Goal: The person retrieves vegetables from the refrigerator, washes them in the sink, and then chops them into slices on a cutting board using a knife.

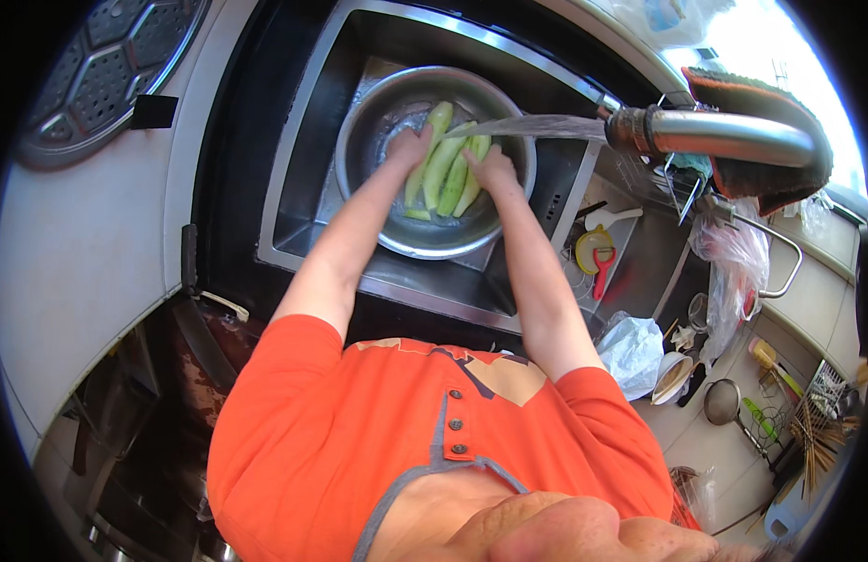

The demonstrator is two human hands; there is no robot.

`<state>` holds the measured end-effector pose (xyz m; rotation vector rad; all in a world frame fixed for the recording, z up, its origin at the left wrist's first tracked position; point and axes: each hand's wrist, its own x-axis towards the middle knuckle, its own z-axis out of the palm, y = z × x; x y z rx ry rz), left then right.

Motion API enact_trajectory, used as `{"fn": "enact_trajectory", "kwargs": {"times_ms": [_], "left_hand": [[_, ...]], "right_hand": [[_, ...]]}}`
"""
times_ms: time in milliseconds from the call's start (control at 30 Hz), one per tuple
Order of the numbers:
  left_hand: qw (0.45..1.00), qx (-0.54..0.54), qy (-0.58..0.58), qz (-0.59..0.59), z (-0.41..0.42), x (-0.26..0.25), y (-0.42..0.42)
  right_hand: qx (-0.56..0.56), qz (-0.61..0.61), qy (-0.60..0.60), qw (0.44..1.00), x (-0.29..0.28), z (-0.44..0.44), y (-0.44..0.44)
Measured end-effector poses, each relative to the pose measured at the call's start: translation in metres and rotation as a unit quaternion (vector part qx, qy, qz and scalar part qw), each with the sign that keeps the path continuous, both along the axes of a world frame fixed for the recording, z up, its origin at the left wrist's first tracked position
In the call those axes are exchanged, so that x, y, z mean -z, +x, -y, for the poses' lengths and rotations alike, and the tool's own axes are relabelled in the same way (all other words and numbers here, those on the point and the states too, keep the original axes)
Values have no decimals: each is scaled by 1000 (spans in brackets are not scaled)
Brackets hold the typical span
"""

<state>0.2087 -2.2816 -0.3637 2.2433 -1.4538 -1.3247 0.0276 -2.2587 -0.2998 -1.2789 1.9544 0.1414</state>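
Note:
A stainless steel basin [364, 190] stands in the sink [314, 168] with some water inside. Several long, pale green peeled vegetables [441, 168] lie side by side in it, and a short cut piece [417, 214] rests near their lower ends. My left hand [408, 147] holds the leftmost vegetable by its side, its fingers partly hidden. On the other side, my right hand [495, 170] grips the rightmost one, with the thumb across it. A stream of water [539, 126] runs from the faucet [722, 137] onto the vegetables between my hands.
Right of the basin lie a red peeler [602, 272], a yellow-rimmed strainer [593, 246] and a white plastic tool [609, 218]. Plastic bags [630, 355] and a mesh skimmer [722, 402] are farther right. A perforated metal steamer plate [107, 70] stands at upper left.

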Motion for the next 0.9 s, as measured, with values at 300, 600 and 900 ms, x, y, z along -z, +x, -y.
{"fn": "enact_trajectory", "kwargs": {"times_ms": [300, 600, 900], "left_hand": [[848, -243, 181, -434, -14, -76, 2], [917, -45, -101, -383, -37, -65, -13], [866, 496, -67, -2, -63, -62, 30]], "right_hand": [[199, 562, 34, 802, -7, 29, 45], [303, 615, -16, 728, 12, 15, 25], [-47, 69, -86, 993, 21, 10, -4]]}}
